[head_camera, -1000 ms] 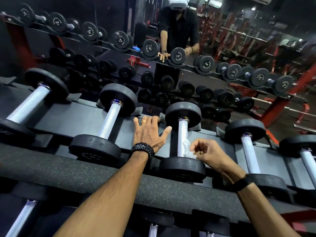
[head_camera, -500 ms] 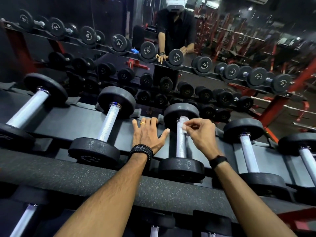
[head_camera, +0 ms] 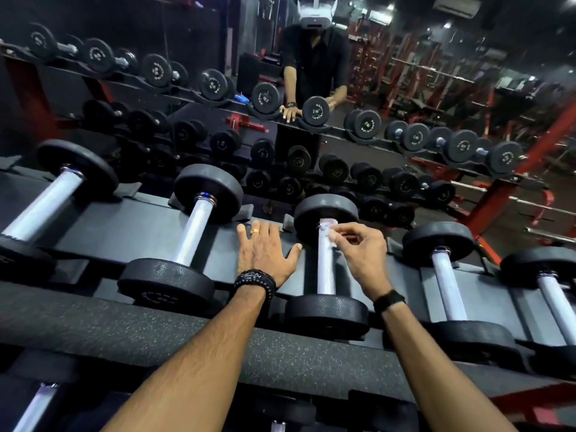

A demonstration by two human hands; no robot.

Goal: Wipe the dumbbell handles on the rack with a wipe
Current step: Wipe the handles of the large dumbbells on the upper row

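Black dumbbells with silver knurled handles lie side by side on a dark rack (head_camera: 93,241). My right hand (head_camera: 363,249) pinches a small white wipe (head_camera: 329,234) against the far end of the middle dumbbell's handle (head_camera: 325,269), close to its far head. My left hand (head_camera: 265,254) rests flat on the rack with fingers spread, just left of that dumbbell. Another dumbbell handle (head_camera: 194,233) lies to the left and one more handle (head_camera: 447,285) to the right.
A speckled rubber rail (head_camera: 156,335) runs along the rack's front edge, with more dumbbells on a lower tier. Behind the rack a mirror (head_camera: 405,88) reflects the person, further dumbbell rows and red gym frames.
My right hand has slid the wipe from the near end of the middle handle up to its far end. My left hand has stayed flat on the rack.
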